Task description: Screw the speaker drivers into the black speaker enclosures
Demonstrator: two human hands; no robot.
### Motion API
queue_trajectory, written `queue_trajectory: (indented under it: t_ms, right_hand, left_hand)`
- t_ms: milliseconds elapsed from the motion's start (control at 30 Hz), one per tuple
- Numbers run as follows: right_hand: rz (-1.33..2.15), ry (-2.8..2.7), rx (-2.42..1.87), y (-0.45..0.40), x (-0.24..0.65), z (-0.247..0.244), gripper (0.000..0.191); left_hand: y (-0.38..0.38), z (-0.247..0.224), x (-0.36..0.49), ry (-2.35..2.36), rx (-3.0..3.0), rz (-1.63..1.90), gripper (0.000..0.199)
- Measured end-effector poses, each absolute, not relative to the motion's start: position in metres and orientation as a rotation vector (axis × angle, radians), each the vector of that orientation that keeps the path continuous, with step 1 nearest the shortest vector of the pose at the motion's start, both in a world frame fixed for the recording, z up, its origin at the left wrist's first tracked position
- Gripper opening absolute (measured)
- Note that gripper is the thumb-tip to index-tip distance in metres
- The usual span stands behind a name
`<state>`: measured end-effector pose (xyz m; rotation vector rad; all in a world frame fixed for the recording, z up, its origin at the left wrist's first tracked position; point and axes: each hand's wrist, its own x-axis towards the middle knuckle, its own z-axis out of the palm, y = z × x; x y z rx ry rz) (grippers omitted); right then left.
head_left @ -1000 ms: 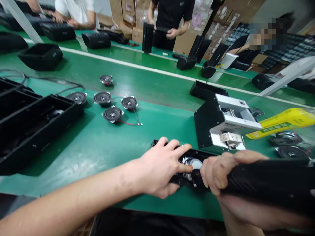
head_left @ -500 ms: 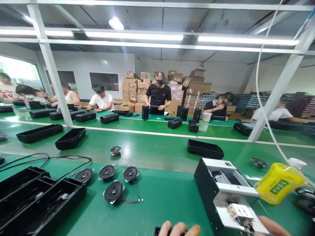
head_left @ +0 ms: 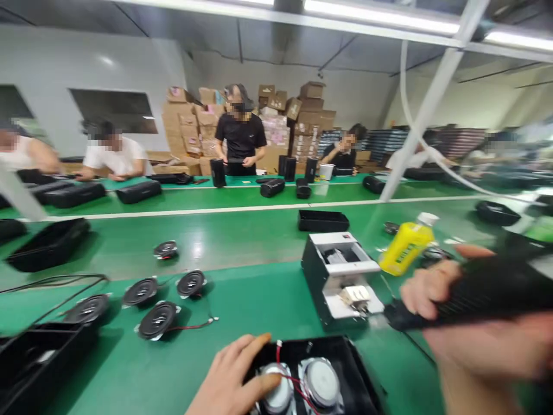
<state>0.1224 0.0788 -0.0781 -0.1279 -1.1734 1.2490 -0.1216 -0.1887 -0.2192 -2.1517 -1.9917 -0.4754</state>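
At the bottom centre, my left hand (head_left: 237, 374) grips the left edge of a black speaker housing (head_left: 358, 369), its thumb over one of the two speakers inside. The other speaker (head_left: 322, 381) shows its round silver back, with red wires running between the two. On the right, my right hand (head_left: 436, 294) is wrapped around a black electric screwdriver (head_left: 488, 288), smeared by motion. Its narrow tip points left, close to the front of a white-and-black screw feeder (head_left: 315, 288). The lower part of the housing is cut off by the frame.
Several loose speakers (head_left: 158, 320) lie on the green bench left of centre. Open black housings (head_left: 47, 245) stand at the left and beyond the feeder. A yellow bottle (head_left: 406, 245) is beside the feeder. Several people (head_left: 241, 135) work across the bench. A white hose (head_left: 404, 86) hangs at right.
The view has swung right and down. The housing with its two speakers has come into sight under my left hand. My right hand has risen into view holding the screwdriver.
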Motion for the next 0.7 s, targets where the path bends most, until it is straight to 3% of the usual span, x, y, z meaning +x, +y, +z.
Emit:
queue_trajectory:
  t_ms: [233,467,700]
  right_hand:
    - [1.116,-1.363,-0.125,0.077,0.092,-0.077,0.073]
    - [1.126,-1.387,-0.145,0.084,0.089,-0.088,0.071]
    - [1.108,-1.389,-0.187,0.073,0.102,-0.085,0.075]
  left_hand:
    - [-0.189,-0.232,-0.125,-2.346,-1.883,-0.797,0.068]
    - [-0.196,-0.221,-0.126,-2.183,-2.073,-0.885,0.052]
    - [-0.205,-0.197,-0.115,-1.992,-2.267,-0.936,0.051]
